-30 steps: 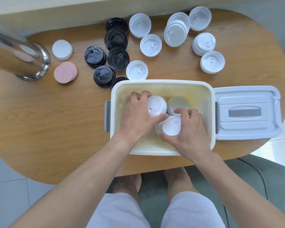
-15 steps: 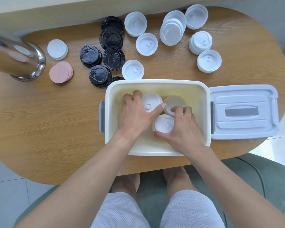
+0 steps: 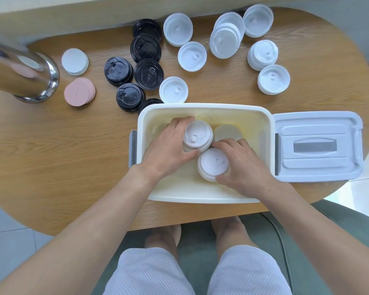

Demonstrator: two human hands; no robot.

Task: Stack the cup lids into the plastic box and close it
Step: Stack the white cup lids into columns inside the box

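An open cream plastic box (image 3: 202, 108) stands at the table's near edge. Both my hands are inside it. My left hand (image 3: 168, 149) wraps around a stack of white cup lids (image 3: 197, 135) in the middle of the box. My right hand (image 3: 241, 165) grips a second white lid stack (image 3: 213, 163) just in front of it. A third pale lid stack (image 3: 227, 133) sits further right in the box. The box's pale blue lid (image 3: 315, 145) lies flat to the right of the box. Several white lids (image 3: 192, 56) and black lids (image 3: 148, 74) lie on the table behind.
A shiny metal cylinder (image 3: 21, 73) stands at the far left. Beside it lie a white disc stack (image 3: 75, 61) and a pink disc stack (image 3: 79, 91). The wooden table (image 3: 62, 156) is oval. My knees and a green seat show below its edge.
Both hands stayed in the box and shifted the two lid stacks slightly. My left thumb moved off the front stack to wrap the rear one. The camera tilted a little.
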